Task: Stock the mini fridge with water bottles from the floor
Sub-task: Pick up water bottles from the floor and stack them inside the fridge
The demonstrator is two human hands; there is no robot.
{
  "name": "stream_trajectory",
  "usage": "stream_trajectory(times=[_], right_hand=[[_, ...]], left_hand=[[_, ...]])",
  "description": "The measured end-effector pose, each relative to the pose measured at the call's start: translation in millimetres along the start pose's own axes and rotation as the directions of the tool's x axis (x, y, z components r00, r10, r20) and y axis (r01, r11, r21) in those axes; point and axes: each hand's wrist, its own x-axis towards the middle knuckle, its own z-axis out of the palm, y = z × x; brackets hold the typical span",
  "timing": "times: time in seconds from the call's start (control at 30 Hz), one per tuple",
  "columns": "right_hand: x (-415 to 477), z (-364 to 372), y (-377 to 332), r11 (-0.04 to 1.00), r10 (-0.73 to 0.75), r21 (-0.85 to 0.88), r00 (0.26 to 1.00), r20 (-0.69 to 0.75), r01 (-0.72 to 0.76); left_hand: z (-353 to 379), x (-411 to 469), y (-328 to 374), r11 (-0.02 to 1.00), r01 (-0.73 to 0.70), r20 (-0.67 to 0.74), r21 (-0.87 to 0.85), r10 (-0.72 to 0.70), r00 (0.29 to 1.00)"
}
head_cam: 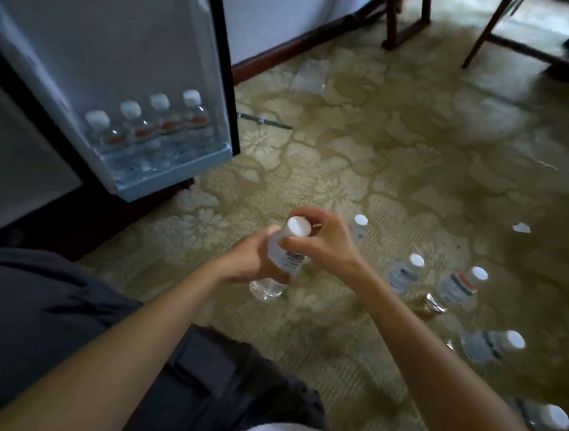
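Gripping water bottle [289,260] round its middle with left hand [254,264], right hand [322,241] curled about the neck below the cap, just above carpet [384,162] near open fridge door [145,65]; probably light, thin-walled, squashy, slick, so best held at labelled waist.

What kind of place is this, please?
Probably a hotel room or similar lodging: patterned carpet, an open mini fridge with water bottles in its door, and wooden chair legs.

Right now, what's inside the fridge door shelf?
Four white-capped water bottles stand in a row in the door shelf. Its frosted front wall obscures their bases.
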Motion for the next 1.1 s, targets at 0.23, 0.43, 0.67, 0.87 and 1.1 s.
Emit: stream_trajectory(times=[0.23,0.43,0.67,0.87,1.1], right_hand=[[83,51,-91,0.914,-0.138,0.405,0.953,0.268,0.018],[138,131,-124,0.968,-0.130,0.252,0.859,0.495,0.002],[169,258,-193,0.953,-0.185,-0.028,0.655,0.732,0.302],[206,347,-261,0.857,-0.299,-0.094,0.638,0.710,0.507],[259,431,-301,0.898,-0.271,-0.119,0.746,0.608,0.423]], left_hand=[[-124,-46,-8,0.998,0.035,-0.391,0.059,-0.009,0.920],[-213,-105,-37,0.938,0.024,-0.669,-0.345,-0.263,0.695],[-301,-157,-80,0.800,-0.056,-0.745,-0.597,-0.526,0.411],[-369,-189,-129,0.706,-0.204,-0.729,-0.678,-0.612,0.305],[-442,-202,-181,0.720,-0.250,-0.757,-0.648,-0.571,0.317]])
